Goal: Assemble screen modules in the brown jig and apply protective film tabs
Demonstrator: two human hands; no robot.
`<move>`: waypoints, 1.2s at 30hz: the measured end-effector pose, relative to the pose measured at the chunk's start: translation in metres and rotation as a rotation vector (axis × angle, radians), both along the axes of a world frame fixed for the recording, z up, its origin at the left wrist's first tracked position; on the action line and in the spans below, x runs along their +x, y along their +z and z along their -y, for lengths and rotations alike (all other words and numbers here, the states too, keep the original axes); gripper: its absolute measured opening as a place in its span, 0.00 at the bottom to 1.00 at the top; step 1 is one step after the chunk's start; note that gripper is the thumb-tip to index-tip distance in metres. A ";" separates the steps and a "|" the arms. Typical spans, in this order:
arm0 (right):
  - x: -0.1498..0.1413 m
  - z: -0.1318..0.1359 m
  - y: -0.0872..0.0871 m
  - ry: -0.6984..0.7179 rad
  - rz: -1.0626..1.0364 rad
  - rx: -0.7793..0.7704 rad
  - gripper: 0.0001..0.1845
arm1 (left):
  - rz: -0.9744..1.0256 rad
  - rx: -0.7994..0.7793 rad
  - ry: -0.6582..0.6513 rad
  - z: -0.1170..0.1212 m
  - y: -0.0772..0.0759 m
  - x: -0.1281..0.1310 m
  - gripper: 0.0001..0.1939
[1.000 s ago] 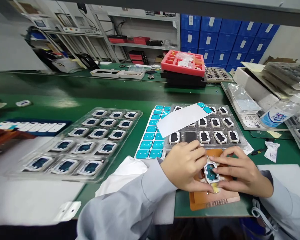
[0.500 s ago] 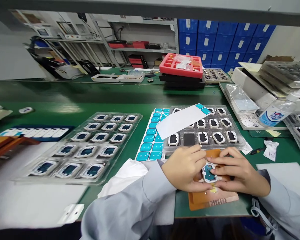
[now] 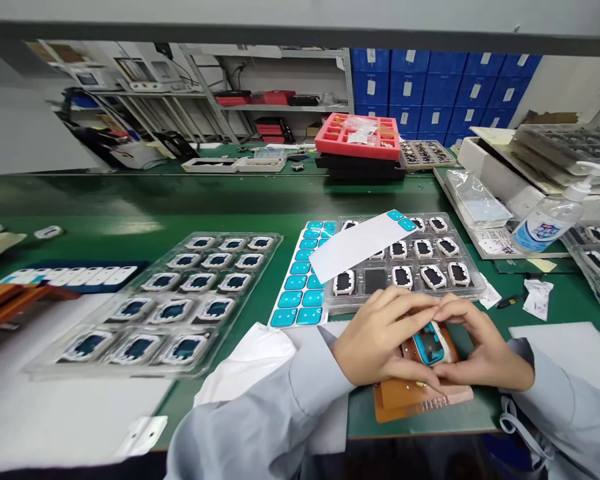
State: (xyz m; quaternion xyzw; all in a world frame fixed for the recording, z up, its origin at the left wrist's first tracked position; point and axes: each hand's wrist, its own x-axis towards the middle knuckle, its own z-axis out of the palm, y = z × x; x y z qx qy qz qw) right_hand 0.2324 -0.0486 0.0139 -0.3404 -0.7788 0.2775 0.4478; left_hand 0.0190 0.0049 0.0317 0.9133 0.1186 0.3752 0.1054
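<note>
**Item 1, hands:** the left hand and right hand are together, curled in from both sides and clamped on a white-framed module with a teal face (its edges partly hidden by fingers).

**Item 2, location:** the module sits between the hands, above a tan pad on the green tabletop. Whether it touches the pad cannot be told.

**Item 3, nearest goods:** just beyond the hands is a clear tray of white-framed modules with black centres, set in rows. A white strip lies across its left corner and overlaps a sheet of teal stickers.

**Item 4, left of the hands:** a second clear tray holds modules with blue centres. A white cloth lies under the grey left sleeve.

**Item 5, right and beyond:** a pump bottle of sanitizer stands at right. A red foam tray sits farther off on stacked black trays.
</note>
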 end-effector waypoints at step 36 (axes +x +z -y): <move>-0.002 -0.005 -0.008 0.042 -0.098 -0.076 0.28 | 0.138 0.083 -0.152 -0.002 0.002 -0.003 0.13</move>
